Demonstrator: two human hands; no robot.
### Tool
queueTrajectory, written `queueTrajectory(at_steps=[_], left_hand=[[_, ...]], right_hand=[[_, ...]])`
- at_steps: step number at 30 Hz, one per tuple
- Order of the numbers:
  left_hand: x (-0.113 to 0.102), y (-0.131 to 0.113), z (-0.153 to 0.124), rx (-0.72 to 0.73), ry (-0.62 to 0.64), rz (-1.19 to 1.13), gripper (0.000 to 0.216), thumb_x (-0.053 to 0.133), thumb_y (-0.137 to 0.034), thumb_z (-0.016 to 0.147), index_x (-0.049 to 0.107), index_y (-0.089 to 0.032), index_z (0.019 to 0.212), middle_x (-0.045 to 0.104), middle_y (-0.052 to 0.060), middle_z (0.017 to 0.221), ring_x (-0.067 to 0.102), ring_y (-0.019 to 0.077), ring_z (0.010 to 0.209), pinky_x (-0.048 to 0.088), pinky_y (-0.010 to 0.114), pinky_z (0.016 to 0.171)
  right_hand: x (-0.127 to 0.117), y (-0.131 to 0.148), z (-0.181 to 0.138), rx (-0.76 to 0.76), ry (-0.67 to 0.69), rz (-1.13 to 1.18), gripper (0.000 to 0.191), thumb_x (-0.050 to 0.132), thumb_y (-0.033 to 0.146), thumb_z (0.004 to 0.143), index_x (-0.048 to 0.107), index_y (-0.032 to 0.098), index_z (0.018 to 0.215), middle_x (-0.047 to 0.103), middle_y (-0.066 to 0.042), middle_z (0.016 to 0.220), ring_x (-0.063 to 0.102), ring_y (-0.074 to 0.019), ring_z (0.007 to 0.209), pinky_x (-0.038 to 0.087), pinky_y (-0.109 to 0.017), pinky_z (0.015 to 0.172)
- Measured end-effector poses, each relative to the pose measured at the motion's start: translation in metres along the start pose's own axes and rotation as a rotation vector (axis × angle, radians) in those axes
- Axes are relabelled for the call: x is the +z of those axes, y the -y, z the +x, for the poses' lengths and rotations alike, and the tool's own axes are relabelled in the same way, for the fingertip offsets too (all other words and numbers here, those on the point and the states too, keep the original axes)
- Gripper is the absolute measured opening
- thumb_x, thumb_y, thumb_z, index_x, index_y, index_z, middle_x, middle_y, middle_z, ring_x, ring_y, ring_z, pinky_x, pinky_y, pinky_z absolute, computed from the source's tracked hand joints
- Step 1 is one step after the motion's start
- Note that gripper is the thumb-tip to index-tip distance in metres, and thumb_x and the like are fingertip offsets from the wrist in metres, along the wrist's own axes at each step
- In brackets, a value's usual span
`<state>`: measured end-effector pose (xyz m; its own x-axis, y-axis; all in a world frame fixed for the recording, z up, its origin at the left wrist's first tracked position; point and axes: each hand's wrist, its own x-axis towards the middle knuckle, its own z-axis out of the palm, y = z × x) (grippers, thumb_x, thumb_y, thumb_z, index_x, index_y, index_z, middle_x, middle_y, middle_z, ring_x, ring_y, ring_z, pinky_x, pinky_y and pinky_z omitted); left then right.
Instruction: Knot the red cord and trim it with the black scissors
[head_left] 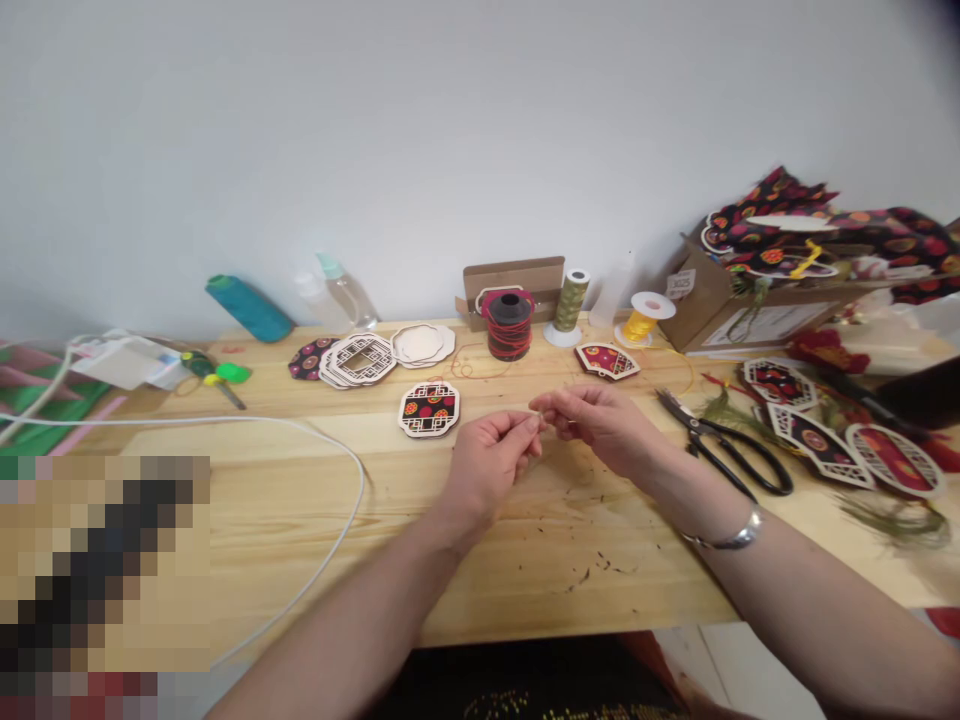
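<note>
My left hand (pixel 491 462) and my right hand (pixel 600 422) meet over the middle of the wooden table (pixel 315 520), fingertips pinched together on something thin, perhaps a thread, too small to make out. A silver bracelet (pixel 731 537) is on my right wrist. Just beyond the hands lies a square wooden fretwork piece backed with red-patterned fabric (pixel 428 409). A fan-shaped fabric piece (pixel 607 361) lies behind my right hand, and black scissors (pixel 724 450) lie to its right.
Along the wall stand a red cord spool (pixel 509 325), an olive thread cone (pixel 571 300), a yellow spool (pixel 643 318), a teal cone (pixel 249 309) and spray bottles (pixel 345 290). Stacked fretwork pieces (pixel 360 360), a cardboard box of fabric (pixel 757 290), finished ornaments (pixel 832 440), a white cable (pixel 330 540).
</note>
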<state>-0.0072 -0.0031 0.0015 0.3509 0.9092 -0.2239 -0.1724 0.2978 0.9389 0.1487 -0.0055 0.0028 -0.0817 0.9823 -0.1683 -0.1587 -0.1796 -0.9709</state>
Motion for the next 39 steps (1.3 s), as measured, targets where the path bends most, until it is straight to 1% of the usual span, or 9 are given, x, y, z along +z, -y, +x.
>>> queueTrajectory(at_steps=[5, 11, 16, 22, 27, 29, 32, 34, 39], left_hand=[[0.0, 0.0, -0.001, 0.025, 0.025, 0.059, 0.026, 0.066, -0.031, 0.074, 0.059, -0.013, 0.056, 0.048, -0.003, 0.05, 0.031, 0.0031, 0.04, 0.019, 0.021, 0.042], [0.002, -0.001, -0.002, 0.004, 0.056, -0.005, 0.022, 0.066, -0.028, 0.074, 0.062, -0.011, 0.06, 0.053, -0.001, 0.054, 0.031, 0.0022, 0.04, 0.018, 0.021, 0.042], [0.005, -0.007, -0.004, -0.02, 0.115, -0.121, 0.021, 0.067, -0.029, 0.073, 0.065, -0.01, 0.064, 0.055, 0.0, 0.059, 0.032, 0.0017, 0.042, 0.023, 0.019, 0.043], [0.005, -0.007, -0.002, -0.043, 0.062, -0.086, 0.019, 0.073, -0.028, 0.067, 0.068, -0.01, 0.07, 0.056, -0.001, 0.057, 0.034, 0.0019, 0.041, 0.021, 0.019, 0.041], [0.002, -0.002, -0.001, 0.021, 0.045, 0.047, 0.018, 0.069, -0.031, 0.072, 0.069, -0.012, 0.074, 0.059, -0.001, 0.058, 0.036, 0.0034, 0.042, 0.024, 0.02, 0.042], [0.001, -0.001, 0.0, 0.076, 0.027, 0.14, 0.016, 0.066, -0.029, 0.075, 0.069, -0.014, 0.073, 0.061, 0.0, 0.06, 0.044, 0.006, 0.048, 0.032, 0.02, 0.047], [-0.001, -0.003, 0.0, 0.162, -0.004, 0.263, 0.016, 0.062, -0.026, 0.078, 0.067, -0.016, 0.066, 0.064, 0.001, 0.063, 0.058, 0.0123, 0.069, 0.043, 0.024, 0.068], [-0.002, -0.004, 0.001, 0.199, -0.045, 0.332, 0.017, 0.06, -0.025, 0.079, 0.065, -0.016, 0.065, 0.065, 0.002, 0.066, 0.06, 0.0152, 0.078, 0.044, 0.027, 0.077], [-0.004, -0.006, 0.003, 0.297, -0.18, 0.514, 0.018, 0.057, -0.024, 0.08, 0.067, -0.017, 0.068, 0.068, 0.005, 0.074, 0.059, 0.0198, 0.085, 0.043, 0.033, 0.083]], right_hand=[[0.006, 0.004, -0.004, -0.023, -0.029, -0.046, 0.019, 0.078, 0.032, 0.058, 0.07, 0.016, 0.067, 0.063, 0.001, 0.059, 0.047, -0.0088, 0.054, 0.037, -0.026, 0.055], [0.008, 0.004, -0.007, -0.185, -0.083, -0.129, 0.016, 0.073, 0.029, 0.066, 0.065, 0.016, 0.062, 0.062, 0.001, 0.057, 0.053, -0.0105, 0.056, 0.041, -0.027, 0.06], [0.01, 0.006, -0.008, -0.191, -0.035, -0.133, 0.022, 0.067, 0.035, 0.072, 0.058, 0.017, 0.061, 0.06, 0.002, 0.053, 0.054, -0.0116, 0.053, 0.042, -0.028, 0.057], [0.01, 0.009, -0.006, -0.236, -0.152, -0.264, 0.022, 0.063, 0.032, 0.072, 0.054, 0.017, 0.059, 0.051, 0.004, 0.056, 0.042, -0.0087, 0.054, 0.034, -0.025, 0.054], [0.005, 0.011, -0.006, -0.264, -0.218, -0.285, 0.022, 0.06, 0.035, 0.075, 0.053, 0.018, 0.063, 0.043, 0.005, 0.057, 0.033, -0.008, 0.052, 0.028, -0.025, 0.051], [0.002, 0.011, -0.005, -0.29, -0.241, -0.29, 0.024, 0.06, 0.037, 0.076, 0.052, 0.018, 0.062, 0.041, 0.005, 0.056, 0.03, -0.0078, 0.051, 0.026, -0.025, 0.05], [-0.003, 0.011, -0.001, -0.332, -0.275, -0.274, 0.027, 0.061, 0.038, 0.075, 0.05, 0.018, 0.06, 0.039, 0.005, 0.055, 0.029, -0.0077, 0.051, 0.024, -0.025, 0.05], [-0.008, 0.009, 0.002, -0.337, -0.299, -0.264, 0.029, 0.061, 0.039, 0.075, 0.049, 0.018, 0.06, 0.039, 0.005, 0.055, 0.029, -0.0077, 0.052, 0.023, -0.025, 0.05], [-0.017, 0.007, 0.006, -0.369, -0.371, -0.253, 0.027, 0.061, 0.037, 0.078, 0.051, 0.018, 0.061, 0.04, 0.004, 0.055, 0.032, -0.0085, 0.054, 0.024, -0.025, 0.051]])
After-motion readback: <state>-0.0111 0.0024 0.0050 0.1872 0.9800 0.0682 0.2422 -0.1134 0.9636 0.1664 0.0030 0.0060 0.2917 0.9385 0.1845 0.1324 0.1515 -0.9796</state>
